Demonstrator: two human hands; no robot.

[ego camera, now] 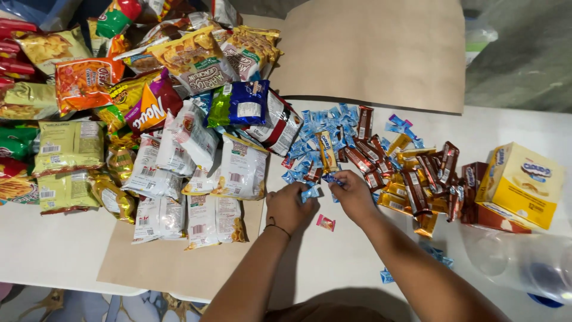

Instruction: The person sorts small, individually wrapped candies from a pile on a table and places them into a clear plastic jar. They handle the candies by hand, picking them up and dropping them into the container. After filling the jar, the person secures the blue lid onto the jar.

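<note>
My left hand (290, 206) and my right hand (353, 194) meet at the near edge of a heap of small blue wrapped candies (325, 128) on the white table (71, 250). The left hand's fingers pinch a blue candy (309, 192). The right hand's fingertips close on another blue candy (331, 178). A single pink candy (325, 223) lies between my forearms. Brown chocolate bars (417, 179) and yellow-wrapped bars (398, 200) lie just right of my right hand.
A big pile of snack bags (149, 119) covers the left on brown cardboard (155, 268). A yellow box (523, 183) sits at right, a clear plastic container (524, 259) below it. Another cardboard sheet (381, 53) lies at the back. Loose blue candies (387, 275) lie near the front edge.
</note>
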